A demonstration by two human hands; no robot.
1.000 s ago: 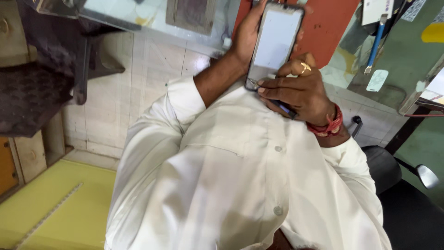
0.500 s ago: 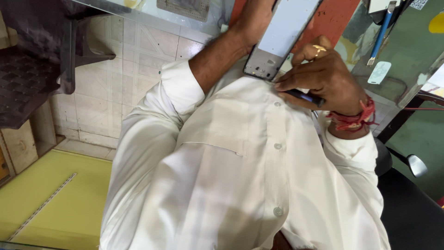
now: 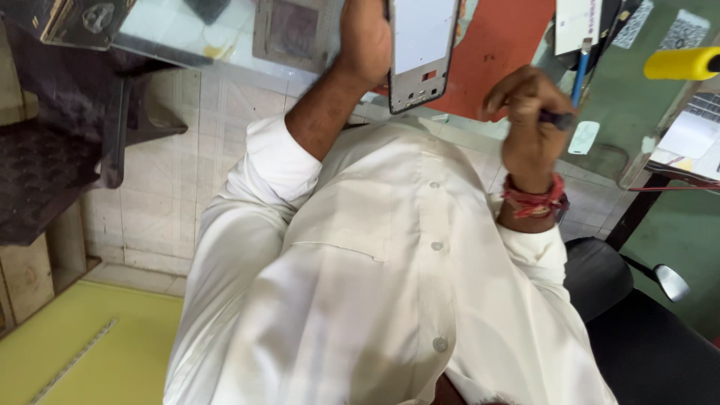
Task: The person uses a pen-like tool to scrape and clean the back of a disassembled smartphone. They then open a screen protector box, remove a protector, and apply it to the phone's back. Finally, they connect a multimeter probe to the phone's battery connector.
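Left hand (image 3: 365,37): closed around edge of phone frame (image 3: 422,52), held upright above orange mat (image 3: 495,52).
Right hand (image 3: 529,112): fist closed on dark tool (image 3: 559,118), just beside frame, apart.
Surface (image 3: 637,112): green.

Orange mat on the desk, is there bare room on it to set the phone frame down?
Yes: the orange mat shows bare between the phone frame in the left hand and the right hand gripping a dark tool. The green surface further right is crowded with a blue pen, cards and a yellow handle.
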